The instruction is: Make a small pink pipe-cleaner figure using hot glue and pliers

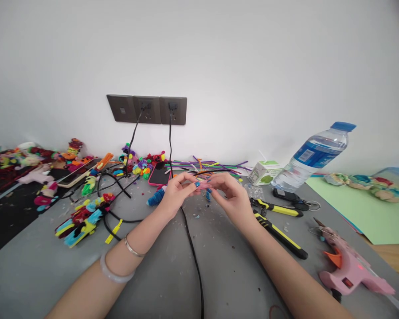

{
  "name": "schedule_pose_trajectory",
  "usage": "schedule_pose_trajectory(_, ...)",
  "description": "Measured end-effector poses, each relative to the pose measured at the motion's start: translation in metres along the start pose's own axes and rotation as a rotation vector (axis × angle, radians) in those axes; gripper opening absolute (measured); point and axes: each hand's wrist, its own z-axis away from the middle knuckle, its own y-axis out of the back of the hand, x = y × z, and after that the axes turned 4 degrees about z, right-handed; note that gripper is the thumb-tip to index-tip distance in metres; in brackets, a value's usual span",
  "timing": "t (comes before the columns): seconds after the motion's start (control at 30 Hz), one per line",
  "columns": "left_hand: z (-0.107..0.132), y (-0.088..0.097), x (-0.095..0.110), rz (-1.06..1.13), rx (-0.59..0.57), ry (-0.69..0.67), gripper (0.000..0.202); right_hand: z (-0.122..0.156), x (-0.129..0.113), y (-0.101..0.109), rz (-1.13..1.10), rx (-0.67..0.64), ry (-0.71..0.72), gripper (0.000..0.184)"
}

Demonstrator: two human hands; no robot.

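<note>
Both hands meet above the middle of the grey table (pixel 153 270). A thin pink piece (pixel 203 184), seemingly pipe cleaner, runs between their fingertips. My left hand (pixel 177 193) pinches its left end between thumb and fingers. My right hand (pixel 232 197) has its thumb and fingers closed on the other end. Fingers partly cover the piece, so its full shape is hidden. Just left of my left hand lies a blue fuzzy coil (pixel 156 197). Behind the hands, a bundle of coloured pipe cleaners (pixel 219 166) lies along the wall.
Yellow-black pliers (pixel 282 237), a water bottle (pixel 314 155), a small carton (pixel 265 173) and a key fob (pixel 286 196) stand or lie rightward. A pink glue gun (pixel 350 270) rests front right. Leftward are fuzzy figures (pixel 83 219), a phone (pixel 78 173) and black cables (pixel 193 248).
</note>
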Motion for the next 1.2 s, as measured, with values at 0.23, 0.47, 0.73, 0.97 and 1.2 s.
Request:
schedule_pose_trajectory(0.23,0.001,-0.002,0.002,0.05,0.032,0.066,0.035,0.0,0.004,0.0,0.009,-0.028,0.006,0.008)
schedule_pose_trajectory(0.47,0.002,-0.003,0.005,0.085,-0.019,0.131,0.034,0.001,0.005,0.002,-0.015,-0.022,-0.043,0.008)
schedule_pose_trajectory(0.73,0.002,-0.001,0.004,0.087,-0.041,0.154,0.031,0.0,0.009,-0.001,-0.183,0.007,-0.152,0.018)
schedule_pose_trajectory(0.97,0.001,0.0,0.003,0.065,-0.07,0.16,0.032,-0.002,0.012,0.0,-0.307,-0.019,-0.26,0.022)
schedule_pose_trajectory(1.2,0.002,0.0,0.001,0.026,-0.071,0.129,0.031,0.0,0.014,-0.001,-0.363,-0.017,-0.326,0.018)
